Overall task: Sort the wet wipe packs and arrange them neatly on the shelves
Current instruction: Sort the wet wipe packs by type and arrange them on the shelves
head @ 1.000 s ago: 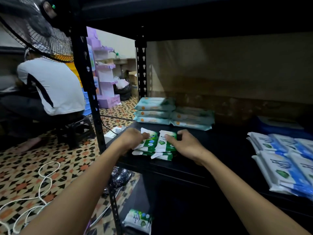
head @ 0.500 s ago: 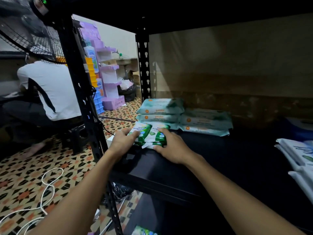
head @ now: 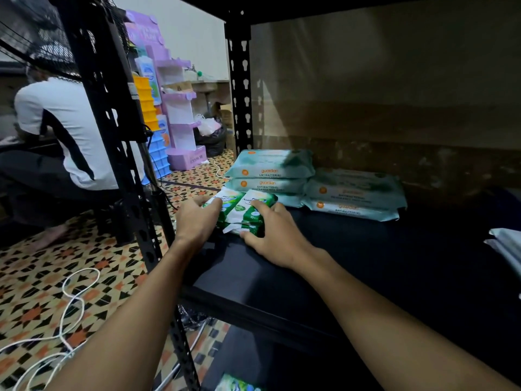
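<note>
1. Big picture: a black metal shelving unit (head: 242, 88) fills the view, and its dark shelf (head: 352, 263) carries everything, with a stained brownish wall (head: 380, 94) behind it.
2. Off the shelf's left edge lies a patterned tile floor (head: 36, 283) with a white cable (head: 70, 300) looping across it. A seated person in a white shirt (head: 59, 131) has their back to us, and beyond stand a purple display stand (head: 174, 108) and stacked yellow and blue bins (head: 149, 128).
3. At the shelf's back left corner sit two stacks of pale teal antibacterial packs (head: 282, 176), flat, long axes running along the back edge, printed faces toward the front.
4. At the far right edge of the shelf, a sliver of white packs (head: 504, 244) shows, too cropped to read.
5. Now the action: small green-and-white wipe packs (head: 242, 213) lie just in front of the teal stacks near the shelf's left edge. They are side by side, with more beneath, long axes running front to back and leaning slightly right, tops pointing at the teal stacks.
6. The left hand (head: 194, 221) presses the left side of the bundle, fingers curled over the left pack.
7. The right hand (head: 273, 235) clamps the right side, fingers curled over the top pack, thumb at the front lower corner.
8. Down below, another green pack (head: 236, 385) peeks from the lower shelf at the bottom of the view.
</note>
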